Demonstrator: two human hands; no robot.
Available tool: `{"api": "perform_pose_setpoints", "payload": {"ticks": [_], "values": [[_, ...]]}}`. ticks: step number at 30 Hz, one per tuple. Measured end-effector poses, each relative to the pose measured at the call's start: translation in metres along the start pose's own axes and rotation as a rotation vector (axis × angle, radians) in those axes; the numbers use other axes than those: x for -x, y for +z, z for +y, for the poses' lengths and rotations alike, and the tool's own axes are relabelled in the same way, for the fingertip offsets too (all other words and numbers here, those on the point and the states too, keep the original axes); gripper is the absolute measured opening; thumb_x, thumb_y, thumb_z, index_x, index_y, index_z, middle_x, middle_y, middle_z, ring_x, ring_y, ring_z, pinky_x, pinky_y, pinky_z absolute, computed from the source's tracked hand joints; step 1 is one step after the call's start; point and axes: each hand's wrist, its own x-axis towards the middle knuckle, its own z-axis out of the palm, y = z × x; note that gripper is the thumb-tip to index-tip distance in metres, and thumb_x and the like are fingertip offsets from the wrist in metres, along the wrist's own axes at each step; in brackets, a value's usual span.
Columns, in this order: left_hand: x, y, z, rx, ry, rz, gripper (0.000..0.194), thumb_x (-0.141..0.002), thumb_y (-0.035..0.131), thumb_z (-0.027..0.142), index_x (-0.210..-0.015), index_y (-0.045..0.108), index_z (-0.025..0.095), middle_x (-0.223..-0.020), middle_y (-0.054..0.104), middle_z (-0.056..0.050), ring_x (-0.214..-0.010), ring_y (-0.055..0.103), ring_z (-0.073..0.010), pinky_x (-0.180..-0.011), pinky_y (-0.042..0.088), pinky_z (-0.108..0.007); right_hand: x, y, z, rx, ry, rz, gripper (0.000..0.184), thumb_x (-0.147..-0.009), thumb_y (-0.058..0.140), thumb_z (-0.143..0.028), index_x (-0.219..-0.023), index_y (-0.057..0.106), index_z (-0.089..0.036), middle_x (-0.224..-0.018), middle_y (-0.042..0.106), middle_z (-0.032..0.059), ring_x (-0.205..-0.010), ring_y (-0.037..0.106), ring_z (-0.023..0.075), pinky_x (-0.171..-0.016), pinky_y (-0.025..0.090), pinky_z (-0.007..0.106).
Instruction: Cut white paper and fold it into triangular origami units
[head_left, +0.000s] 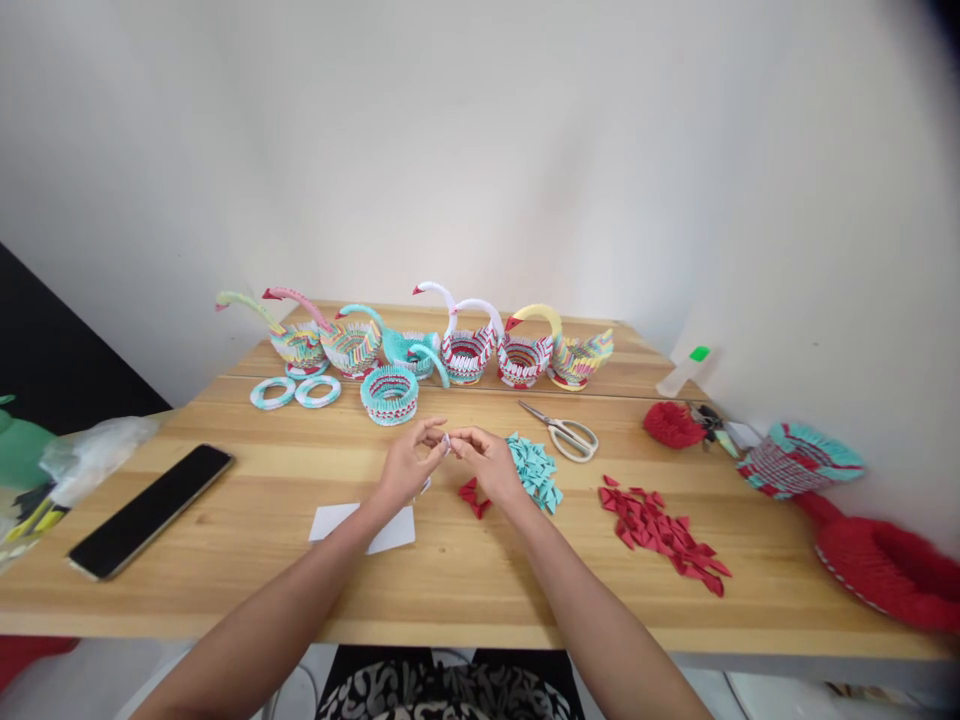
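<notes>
Between my fingertips is a small white folded paper piece [446, 443], pinched from both sides over the middle of the table. My left hand [409, 462] grips it with thumb and fingers, and my right hand [486, 465] pinches it from the other side. Under my left forearm lie white paper sheets [391, 530]. A few red folded paper pieces [473, 497] rest beside my right wrist, partly hidden by it. Just right of that hand is a pile of turquoise folded paper pieces [534, 470]. Beyond my hands stands a round turquoise, white and red paper basket [389, 395].
Several paper swans [469, 350] line the back of the wooden table [262, 560]. Two paper rings [318, 391] lie at left, near a phone [154, 510]. Scissors [571, 438] and red folded pieces [660, 535] are at right. A red paper model [885, 565] occupies the right edge.
</notes>
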Motion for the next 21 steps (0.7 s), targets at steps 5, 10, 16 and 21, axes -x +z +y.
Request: {"api": "perform_pose_setpoints", "payload": {"ticks": [5,10,16,21], "values": [[0.001,0.0,-0.001,-0.114,0.07,0.024,0.032,-0.079,0.056,0.021,-0.111,0.055,0.017,-0.084,0.069,-0.004,-0.077,0.063,-0.0157,-0.077,0.049,-0.03,0.0,0.0,0.001,0.055,-0.002,0.007,0.021,-0.079,0.058,-0.036,-0.088,0.067,-0.019,-0.081,0.068,0.0012,-0.074,0.06,0.0158,-0.069,0.044,0.027],[0.002,0.001,-0.005,-0.239,0.156,0.064,0.031,-0.079,0.057,0.019,-0.11,0.057,0.018,-0.088,0.069,-0.004,-0.079,0.063,-0.0167,-0.078,0.049,-0.031,0.001,-0.001,0.0,0.147,-0.057,0.022,0.021,-0.081,0.057,-0.036,-0.091,0.067,-0.021,-0.09,0.069,0.0034,-0.082,0.062,0.018,-0.076,0.046,0.03],[0.003,0.0,-0.011,-0.423,0.31,0.036,0.03,-0.082,0.054,0.018,-0.112,0.056,0.02,-0.095,0.068,-0.005,-0.083,0.063,-0.0178,-0.077,0.048,-0.032,0.002,-0.002,-0.007,0.179,-0.136,-0.016,0.019,-0.084,0.054,-0.03,-0.096,0.067,-0.023,-0.097,0.069,0.0042,-0.092,0.062,0.019,-0.084,0.046,0.032],[0.005,0.002,-0.011,-0.404,0.302,0.026,0.032,-0.083,0.052,0.019,-0.115,0.053,0.019,-0.098,0.068,-0.007,-0.087,0.064,-0.0183,-0.079,0.05,-0.032,0.002,-0.001,-0.009,0.204,-0.155,0.017,0.018,-0.083,0.054,-0.027,-0.096,0.066,-0.023,-0.095,0.07,0.0032,-0.087,0.063,0.0181,-0.081,0.047,0.031]]}}
